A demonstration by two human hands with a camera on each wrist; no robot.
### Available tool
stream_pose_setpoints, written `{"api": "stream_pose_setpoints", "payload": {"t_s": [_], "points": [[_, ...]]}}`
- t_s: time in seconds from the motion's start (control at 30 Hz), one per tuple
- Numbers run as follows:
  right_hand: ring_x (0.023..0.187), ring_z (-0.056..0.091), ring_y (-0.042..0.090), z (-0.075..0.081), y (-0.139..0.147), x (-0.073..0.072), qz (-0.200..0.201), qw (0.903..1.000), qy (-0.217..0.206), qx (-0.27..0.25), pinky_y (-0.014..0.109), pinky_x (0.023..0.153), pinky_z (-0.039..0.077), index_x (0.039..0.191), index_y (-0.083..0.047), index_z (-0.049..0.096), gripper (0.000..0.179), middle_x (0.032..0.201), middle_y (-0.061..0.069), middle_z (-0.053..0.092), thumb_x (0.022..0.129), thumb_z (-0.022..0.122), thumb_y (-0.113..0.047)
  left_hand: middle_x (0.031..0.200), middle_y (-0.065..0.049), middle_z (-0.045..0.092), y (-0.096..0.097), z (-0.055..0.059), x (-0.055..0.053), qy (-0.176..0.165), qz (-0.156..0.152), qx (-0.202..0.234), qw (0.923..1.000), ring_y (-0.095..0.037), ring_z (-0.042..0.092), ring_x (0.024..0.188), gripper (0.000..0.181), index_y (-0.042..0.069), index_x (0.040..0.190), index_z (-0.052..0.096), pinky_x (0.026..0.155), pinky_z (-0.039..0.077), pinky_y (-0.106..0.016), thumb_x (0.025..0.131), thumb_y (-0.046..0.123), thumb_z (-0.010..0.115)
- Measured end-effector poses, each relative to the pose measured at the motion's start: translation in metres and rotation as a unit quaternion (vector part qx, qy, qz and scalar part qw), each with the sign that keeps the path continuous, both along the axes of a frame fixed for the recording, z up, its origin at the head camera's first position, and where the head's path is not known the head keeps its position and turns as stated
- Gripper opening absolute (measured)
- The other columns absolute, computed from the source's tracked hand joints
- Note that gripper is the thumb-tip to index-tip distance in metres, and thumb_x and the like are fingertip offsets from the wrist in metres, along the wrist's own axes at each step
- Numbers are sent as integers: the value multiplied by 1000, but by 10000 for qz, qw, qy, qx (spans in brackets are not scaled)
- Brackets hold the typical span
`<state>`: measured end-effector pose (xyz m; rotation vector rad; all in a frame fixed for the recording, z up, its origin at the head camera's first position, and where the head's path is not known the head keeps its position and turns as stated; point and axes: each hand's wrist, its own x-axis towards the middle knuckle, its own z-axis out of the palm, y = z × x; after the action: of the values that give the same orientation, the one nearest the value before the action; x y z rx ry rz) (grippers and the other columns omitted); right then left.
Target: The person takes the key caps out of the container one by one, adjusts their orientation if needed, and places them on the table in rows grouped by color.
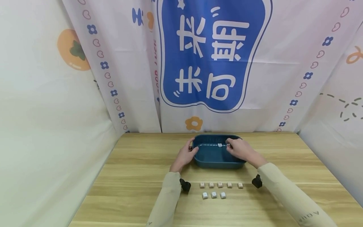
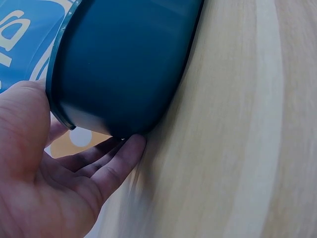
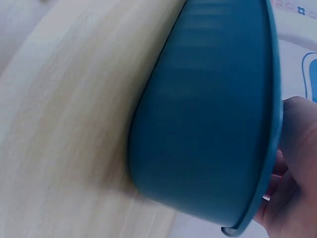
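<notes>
A dark teal basin (image 1: 219,164) stands toward the back of the wooden table. My left hand (image 1: 185,155) grips its left end, with the thumb over the rim and the fingers against the outer wall, as the left wrist view also shows. Over the basin's right side reaches my right hand (image 1: 240,148). Between its thumb and index fingertip shows a small white keycap, largely hidden by the fingers. Another white keycap (image 1: 220,145) lies inside the basin, just left of those fingertips. In the right wrist view the basin's wall and rim hide part of the right hand (image 3: 297,163).
In front of the basin, several pale keycaps (image 1: 220,185) form a row across the table. Three white keycaps (image 1: 214,195) make a shorter row nearer to me. A printed curtain (image 1: 136,94) hangs behind the table's back edge.
</notes>
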<state>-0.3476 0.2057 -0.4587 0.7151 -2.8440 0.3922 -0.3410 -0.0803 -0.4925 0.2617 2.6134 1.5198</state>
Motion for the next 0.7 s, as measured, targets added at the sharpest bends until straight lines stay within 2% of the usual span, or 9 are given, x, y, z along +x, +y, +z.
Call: {"api": "stream_pose_setpoints", "payload": {"t_s": [0.13,0.37,0.5,0.7], "points": [[51,44,7,3,1,9,7,9995,22,-300,25,52,38,110,-5,65,20,68,-4,61,94,58,-14,142,-17,52,0,0,1,1,-9,-13,10000,-30,53,127,58,31,154,30,98,48,-50,101,36,53],[64,57,5,5,6,23,2,9957,-78,-925,26,58,47,108,-6,60,16,84,2,68,94,60,-14,142,-17,51,-1,-1,0,26,-4,-29,10000,-30,53,126,58,32,154,30,97,49,-48,101,38,52],[67,58,6,7,11,32,-37,9919,-242,-1249,25,60,47,110,-6,59,19,87,3,69,95,60,-16,143,-17,51,0,-1,-1,15,-11,-51,10000,-29,54,126,58,33,154,29,97,49,-47,101,40,52],[66,55,5,7,16,46,-56,9890,-369,-1432,23,60,47,116,-8,60,24,90,2,71,96,60,-21,142,-16,52,0,-1,-1,5,24,-50,10000,-29,55,124,58,31,154,30,95,49,-47,101,39,52]]}}
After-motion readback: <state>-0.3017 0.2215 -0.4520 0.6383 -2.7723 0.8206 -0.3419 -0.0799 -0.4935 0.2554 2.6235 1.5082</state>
